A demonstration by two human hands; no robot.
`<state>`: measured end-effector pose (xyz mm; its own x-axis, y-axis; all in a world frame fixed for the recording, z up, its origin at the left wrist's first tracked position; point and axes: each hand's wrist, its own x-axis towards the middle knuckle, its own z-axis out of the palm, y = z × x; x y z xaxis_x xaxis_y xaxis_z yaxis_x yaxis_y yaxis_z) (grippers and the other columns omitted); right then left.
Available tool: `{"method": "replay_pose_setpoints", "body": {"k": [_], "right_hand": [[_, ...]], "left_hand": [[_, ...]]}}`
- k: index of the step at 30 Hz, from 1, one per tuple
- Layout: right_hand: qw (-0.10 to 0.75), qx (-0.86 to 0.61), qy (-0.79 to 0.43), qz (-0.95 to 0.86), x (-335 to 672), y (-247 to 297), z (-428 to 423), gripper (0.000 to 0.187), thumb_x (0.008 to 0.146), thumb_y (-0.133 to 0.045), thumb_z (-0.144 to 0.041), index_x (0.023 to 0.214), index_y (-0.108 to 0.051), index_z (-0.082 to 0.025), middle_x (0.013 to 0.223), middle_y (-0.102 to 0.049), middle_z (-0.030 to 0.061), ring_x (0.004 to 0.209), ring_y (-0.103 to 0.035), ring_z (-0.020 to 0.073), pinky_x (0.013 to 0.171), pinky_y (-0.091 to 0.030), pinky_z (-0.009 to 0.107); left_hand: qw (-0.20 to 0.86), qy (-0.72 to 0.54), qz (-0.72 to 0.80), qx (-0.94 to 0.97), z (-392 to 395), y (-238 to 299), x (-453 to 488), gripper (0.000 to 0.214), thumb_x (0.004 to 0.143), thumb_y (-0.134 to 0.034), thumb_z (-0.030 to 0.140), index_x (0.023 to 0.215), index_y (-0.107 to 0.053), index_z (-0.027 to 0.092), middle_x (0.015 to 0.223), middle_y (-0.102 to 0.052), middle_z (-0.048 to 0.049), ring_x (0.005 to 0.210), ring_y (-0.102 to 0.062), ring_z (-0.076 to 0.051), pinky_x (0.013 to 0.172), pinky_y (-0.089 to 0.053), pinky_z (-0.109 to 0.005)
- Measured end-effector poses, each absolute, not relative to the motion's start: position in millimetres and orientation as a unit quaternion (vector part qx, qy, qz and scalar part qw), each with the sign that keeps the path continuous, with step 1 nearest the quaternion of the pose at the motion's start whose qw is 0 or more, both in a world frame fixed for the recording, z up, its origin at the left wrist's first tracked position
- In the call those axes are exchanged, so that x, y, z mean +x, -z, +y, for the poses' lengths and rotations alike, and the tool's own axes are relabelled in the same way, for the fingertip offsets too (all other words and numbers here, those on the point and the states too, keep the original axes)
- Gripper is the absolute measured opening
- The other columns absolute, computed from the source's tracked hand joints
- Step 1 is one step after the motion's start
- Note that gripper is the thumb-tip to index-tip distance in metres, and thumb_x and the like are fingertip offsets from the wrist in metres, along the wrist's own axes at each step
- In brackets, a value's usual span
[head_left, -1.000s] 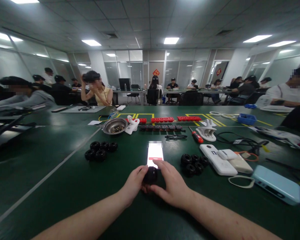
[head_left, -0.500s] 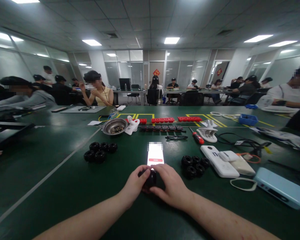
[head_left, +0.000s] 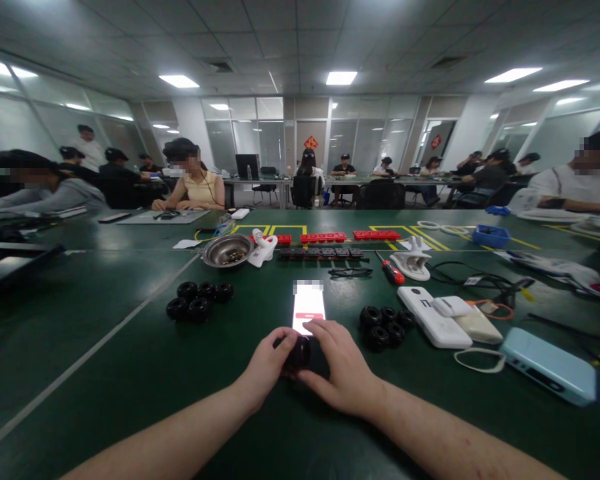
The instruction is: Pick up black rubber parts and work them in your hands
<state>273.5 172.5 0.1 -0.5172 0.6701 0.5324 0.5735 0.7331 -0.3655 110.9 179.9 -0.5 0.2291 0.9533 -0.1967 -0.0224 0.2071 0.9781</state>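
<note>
My left hand [head_left: 269,365] and my right hand [head_left: 340,370] meet at the near middle of the green table [head_left: 130,373], both closed around a small black wheel [head_left: 299,353]. Just beyond the hands a lit phone [head_left: 309,308] lies flat on the table. A cluster of black wheels [head_left: 200,300] sits to the left, another cluster of black wheels [head_left: 384,325] to the right of my right hand.
A metal bowl [head_left: 228,251], white clips [head_left: 263,249], red and black part rows [head_left: 325,245] and a red screwdriver [head_left: 390,269] lie farther back. White power banks [head_left: 443,317], cables and a light blue box [head_left: 547,365] are at right. Several people sit around the tables.
My hands stay closed on the black wheel with only slight finger movement. The view has shifted a little. The person across at left has lowered their arm to the table.
</note>
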Motion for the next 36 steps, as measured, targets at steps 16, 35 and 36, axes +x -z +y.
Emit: {"method": "replay_pose_setpoints", "body": {"k": [16, 35, 36], "right_hand": [[0.297, -0.326, -0.033, -0.897, 272.2, -0.7, 175.0, 0.04, 0.078, -0.055, -0.037, 0.111, -0.046, -0.015, 0.096, -0.056, 0.0084, 0.085, -0.048, 0.0208, 0.075, -0.036, 0.034], [0.312, -0.324, 0.02, -0.893, 270.8, -3.4, 175.6, 0.048, 0.07, -0.045, -0.01, 0.117, -0.041, -0.013, 0.108, -0.052, 0.0112, 0.095, -0.045, 0.0242, 0.086, -0.03, 0.041], [0.324, -0.331, 0.002, -0.886, 270.6, -4.4, 174.8, 0.049, 0.068, -0.047, -0.013, 0.117, -0.04, -0.012, 0.109, -0.05, 0.0116, 0.097, -0.044, 0.0245, 0.087, -0.03, 0.041]], "left_hand": [[0.6, -0.388, 0.478, 0.511, 182.6, 2.8, 110.5, 0.033, 0.07, -0.053, 0.047, 0.084, -0.051, 0.017, 0.076, -0.053, -0.0006, 0.07, -0.054, -0.017, 0.051, -0.045, -0.025], [0.658, -0.413, 0.413, 0.475, 186.3, 12.4, 109.7, 0.044, 0.068, -0.055, 0.05, 0.093, -0.045, 0.015, 0.067, -0.057, -0.0003, 0.046, -0.055, -0.011, 0.047, -0.043, -0.025], [0.658, -0.417, 0.412, 0.472, 186.9, 12.7, 109.5, 0.042, 0.07, -0.053, 0.05, 0.093, -0.045, 0.016, 0.067, -0.056, 0.0002, 0.047, -0.055, -0.01, 0.048, -0.043, -0.024]]}}
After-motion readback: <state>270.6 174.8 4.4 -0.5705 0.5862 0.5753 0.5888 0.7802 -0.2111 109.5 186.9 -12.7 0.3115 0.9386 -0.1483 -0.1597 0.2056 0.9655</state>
